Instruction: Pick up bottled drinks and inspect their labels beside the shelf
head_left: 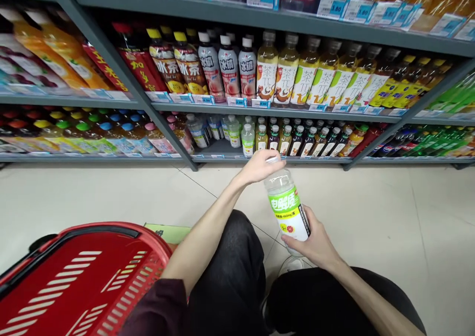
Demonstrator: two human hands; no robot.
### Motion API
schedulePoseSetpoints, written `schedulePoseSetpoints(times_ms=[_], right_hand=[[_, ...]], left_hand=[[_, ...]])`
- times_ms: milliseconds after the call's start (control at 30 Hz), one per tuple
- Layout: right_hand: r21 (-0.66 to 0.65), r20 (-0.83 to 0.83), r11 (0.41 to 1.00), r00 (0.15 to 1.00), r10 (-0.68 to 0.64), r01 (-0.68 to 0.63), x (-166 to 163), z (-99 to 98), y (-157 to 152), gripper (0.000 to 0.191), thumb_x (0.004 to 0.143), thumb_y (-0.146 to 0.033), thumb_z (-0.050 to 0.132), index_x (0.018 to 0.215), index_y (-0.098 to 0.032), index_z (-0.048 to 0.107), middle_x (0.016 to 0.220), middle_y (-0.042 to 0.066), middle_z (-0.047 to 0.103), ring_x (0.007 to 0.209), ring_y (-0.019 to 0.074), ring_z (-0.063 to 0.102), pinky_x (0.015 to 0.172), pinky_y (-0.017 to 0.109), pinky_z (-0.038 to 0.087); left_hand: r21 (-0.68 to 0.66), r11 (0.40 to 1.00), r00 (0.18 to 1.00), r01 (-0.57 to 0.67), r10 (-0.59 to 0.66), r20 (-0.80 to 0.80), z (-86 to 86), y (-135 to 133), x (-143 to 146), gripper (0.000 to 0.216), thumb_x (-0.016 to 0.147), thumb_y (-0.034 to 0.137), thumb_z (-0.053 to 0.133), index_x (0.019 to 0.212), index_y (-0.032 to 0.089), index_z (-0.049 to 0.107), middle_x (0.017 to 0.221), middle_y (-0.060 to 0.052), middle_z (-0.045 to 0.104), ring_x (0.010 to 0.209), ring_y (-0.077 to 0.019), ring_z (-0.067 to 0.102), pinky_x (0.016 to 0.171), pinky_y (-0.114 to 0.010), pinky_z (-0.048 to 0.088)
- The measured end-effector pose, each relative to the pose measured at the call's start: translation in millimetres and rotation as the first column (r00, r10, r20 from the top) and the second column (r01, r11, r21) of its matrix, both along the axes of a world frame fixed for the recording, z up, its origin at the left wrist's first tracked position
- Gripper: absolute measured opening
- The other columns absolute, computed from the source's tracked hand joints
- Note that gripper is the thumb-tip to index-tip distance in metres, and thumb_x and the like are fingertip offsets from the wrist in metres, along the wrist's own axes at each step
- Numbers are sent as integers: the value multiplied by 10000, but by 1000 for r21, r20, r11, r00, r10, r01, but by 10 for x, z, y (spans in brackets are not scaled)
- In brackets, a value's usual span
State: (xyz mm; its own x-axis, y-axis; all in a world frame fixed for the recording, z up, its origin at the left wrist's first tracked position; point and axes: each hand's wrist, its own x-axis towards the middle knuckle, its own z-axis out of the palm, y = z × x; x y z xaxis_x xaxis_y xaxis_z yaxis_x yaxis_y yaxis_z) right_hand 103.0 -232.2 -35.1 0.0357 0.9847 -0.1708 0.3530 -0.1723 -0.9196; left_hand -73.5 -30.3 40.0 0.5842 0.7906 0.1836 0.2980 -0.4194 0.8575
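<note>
A clear drink bottle (285,212) with a green, yellow and white label is held slightly tilted in front of my knees. My left hand (262,166) wraps over its cap and neck from above. Around the lower part of the bottle, my right hand (315,239) closes from the right side, thumb across the label. Beyond my left hand, a smaller bottle with a green label (248,140) stands at the front of the bottom shelf.
A red shopping basket (122,257) sits at my left, its black handle lying along the rim. Shelves (222,107) packed with drink bottles run across ahead, with price tags on their edges. A yellow-green piece (168,233) shows on the tiled floor (374,217) behind the basket.
</note>
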Motion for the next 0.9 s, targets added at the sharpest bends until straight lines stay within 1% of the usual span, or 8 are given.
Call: schedulePoseSetpoints(times_ms=[167, 233, 300, 367, 433, 500, 667, 900], right_hand=[[14, 260, 982, 949, 177, -187, -11, 30, 26, 835, 876, -410, 789, 1543, -232, 319, 1434, 154, 606, 1238, 339, 647, 977, 491, 573], [-30, 514, 931, 793, 327, -364, 54, 127, -21, 769, 937, -305, 718, 1589, -207, 323, 1522, 184, 523, 1331, 386, 577, 1017, 571, 546], [-201, 648, 832, 567, 508, -517, 141, 242, -97, 671, 953, -213, 679, 1571, -172, 418, 1443, 196, 590, 1279, 417, 608, 990, 615, 551], [-402, 598, 736, 452, 662, -545, 222, 329, -184, 579, 964, -225, 681, 1511, -120, 519, 1324, 208, 668, 1195, 409, 663, 964, 588, 582], [-539, 540, 679, 415, 732, -498, 272, 352, -260, 537, 975, -229, 670, 1480, -86, 559, 1220, 209, 715, 1090, 393, 713, 903, 562, 622], [-550, 577, 684, 374, 726, -479, 287, 312, -309, 555, 968, -214, 671, 1493, -77, 554, 1185, 213, 729, 1043, 400, 727, 867, 576, 637], [-320, 727, 730, 337, 598, -604, 318, 127, -401, 589, 945, -292, 673, 1490, -90, 573, 1211, 233, 728, 1009, 420, 741, 792, 581, 667], [-62, 882, 704, 291, 370, -707, 524, -166, -599, 505, 944, -356, 592, 1381, -110, 651, 1081, 176, 779, 834, 332, 773, 627, 408, 672]], left_hand=[[128, 980, 979, -153, 167, -113, 113, -215, -185, 247, 804, 415, 581, 702, 195, 628, 702, -10, 639, 678, -170, 539, 683, -302, 377], [249, 947, 952, -204, 251, -174, 168, -301, -267, 240, 800, 422, 580, 707, 205, 626, 675, -20, 637, 642, -176, 536, 667, -313, 369], [379, 903, 912, -200, 313, -266, 194, -312, -375, 244, 810, 440, 575, 728, 215, 623, 665, -34, 633, 620, -187, 531, 653, -327, 351], [467, 871, 847, -155, 360, -390, 175, -219, -517, 260, 827, 461, 551, 762, 221, 625, 690, -58, 644, 627, -211, 543, 645, -342, 331], [502, 857, 761, -119, 403, -509, 114, -27, -688, 296, 856, 489, 510, 801, 224, 629, 740, -81, 664, 659, -241, 568, 651, -355, 331], [508, 853, 672, -122, 447, -590, 28, 224, -866, 340, 892, 526, 469, 859, 230, 635, 838, -96, 696, 735, -272, 606, 679, -367, 359], [534, 826, 513, -182, 543, -665, -204, 843, -1179, 451, 960, 610, 392, 1091, 240, 616, 1180, -119, 690, 1032, -310, 640, 835, -380, 446], [571, 758, 436, -315, 650, -623, -517, 1628, -1256, 535, 1009, 545, 380, 1293, 127, 553, 1347, -232, 584, 1238, -397, 584, 1006, -481, 463]])
